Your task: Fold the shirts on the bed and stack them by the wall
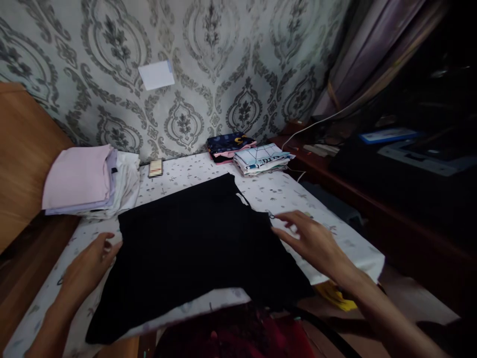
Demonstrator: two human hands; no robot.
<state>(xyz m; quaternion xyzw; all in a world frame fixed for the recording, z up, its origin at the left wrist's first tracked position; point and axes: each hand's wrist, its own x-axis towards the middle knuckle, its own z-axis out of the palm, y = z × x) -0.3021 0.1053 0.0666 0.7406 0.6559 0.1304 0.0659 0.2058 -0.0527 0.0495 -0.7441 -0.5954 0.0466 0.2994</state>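
A black garment (186, 238), looking like a T-shirt, lies spread over a white patterned sheet (286, 191). Its neckline, with a small white label (242, 199), points to the right. My left hand (91, 258) is at the garment's left edge, thumb and forefinger apart, the thumb close to or touching the cloth. At the right edge, by the shoulder corner, my right hand (311, 238) hovers with thumb and fingers parted. I see no cloth held in either hand.
Folded pink and white clothes (80, 179) are stacked at the back left by a wooden panel (26, 149). Two more folded piles, one dark (229, 144) and one white (263, 158), lie by the wall. A small card-like box (155, 168) sits between. A dark wooden desk (335, 171) borders the right.
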